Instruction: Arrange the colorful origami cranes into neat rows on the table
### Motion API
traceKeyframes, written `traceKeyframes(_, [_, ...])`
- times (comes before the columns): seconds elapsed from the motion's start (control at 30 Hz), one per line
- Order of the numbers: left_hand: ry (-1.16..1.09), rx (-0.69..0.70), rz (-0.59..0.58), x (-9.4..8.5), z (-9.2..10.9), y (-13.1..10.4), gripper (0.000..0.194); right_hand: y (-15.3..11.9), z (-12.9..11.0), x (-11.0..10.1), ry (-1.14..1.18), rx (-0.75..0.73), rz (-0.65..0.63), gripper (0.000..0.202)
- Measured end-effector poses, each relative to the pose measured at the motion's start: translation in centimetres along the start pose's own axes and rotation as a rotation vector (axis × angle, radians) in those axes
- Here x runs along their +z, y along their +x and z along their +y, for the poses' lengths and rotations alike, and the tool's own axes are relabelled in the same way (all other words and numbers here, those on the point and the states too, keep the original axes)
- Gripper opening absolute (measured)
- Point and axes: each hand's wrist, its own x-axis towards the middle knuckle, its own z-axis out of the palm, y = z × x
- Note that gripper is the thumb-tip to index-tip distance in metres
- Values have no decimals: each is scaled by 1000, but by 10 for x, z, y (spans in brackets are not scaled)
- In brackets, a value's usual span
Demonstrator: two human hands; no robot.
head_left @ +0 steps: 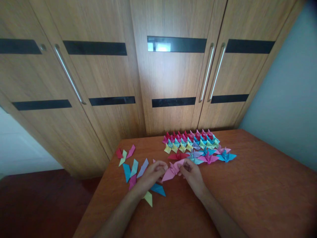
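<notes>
A pink origami crane (pixel 172 171) with its wings spread is between my two hands, above the table. My right hand (pixel 192 172) is closed, pinching its right side. My left hand (pixel 155 171) is also closed, its fingertips pressed together at the crane's left side; what exactly they grip is partly hidden. Beyond the hands lie cranes with spread wings, among them a magenta crane (pixel 208 159), a blue crane (pixel 226 156) and a red crane (pixel 178 156). Folded paper pieces lie around my left forearm, including a blue piece (pixel 158 189) and a yellow piece (pixel 148 198).
Rows of small folded cranes (pixel 190 140) stand along the back of the brown table (pixel 260 191). More folded pieces, such as a lavender piece (pixel 143 168) and a light green piece (pixel 123 158), lie at the left. A wooden wardrobe (pixel 173 76) rises behind the table.
</notes>
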Motion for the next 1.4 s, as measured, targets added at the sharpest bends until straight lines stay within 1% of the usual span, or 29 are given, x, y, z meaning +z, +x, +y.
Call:
traceKeyframes(0.07, [9,-11,-14,0,1,-1,32,-1,-1,0,42,27,-10,36])
traceKeyframes(0.13, [32,21,-21,0,2,0,29,-1,-3,0,85,40,-39,36])
traceKeyframes(0.27, [129,168,29,-2,4,2,19,-1,-4,0,98,50,-115,30])
traceKeyframes(0.33, [192,219,62,-4,5,2,15,-2,-4,0,37,13,-144,22])
traceKeyframes(0.43, [278,268,92,-6,6,1,13,-3,-3,1,-116,-99,-185,7])
traceKeyframes(0.5, [331,302,75,-6,6,0,15,-5,-3,1,-242,-150,-206,9])
traceKeyframes(0.63, [436,335,24,-4,6,-3,19,-7,-2,1,-423,-178,-237,18])
traceKeyframes(0.73, [567,330,32,-2,5,-4,20,-7,-2,0,-454,-205,-259,23])
traceKeyframes(0.8, [646,317,36,-1,4,-5,17,-8,-1,0,-454,-217,-269,24])
traceKeyframes(0.9, [682,303,6,0,3,-6,17,-9,-2,0,-422,-211,-291,22])
traceKeyframes(0.93, [657,301,-15,0,3,-7,18,-9,-3,0,-399,-203,-300,22])
traceKeyframes(1.0, [535,283,-78,0,4,-7,20,-9,-4,-1,-305,-159,-329,22])
traceKeyframes(1.1, [264,201,-173,-3,6,-7,23,-9,-7,-3,-35,-25,-382,26])
traceKeyframes(1.17, [120,142,-194,-6,9,-8,27,-10,-9,-4,165,71,-393,27])
traceKeyframes(1.23, [7,116,-191,-7,11,-9,29,-12,-9,-5,330,147,-395,25])
traceKeyframes(1.3, [-95,105,-202,-7,11,-10,28,-12,-8,-5,456,203,-413,24])
traceKeyframes(1.4, [-234,73,-239,-7,11,-12,28,-12,-6,-6,584,244,-426,21])
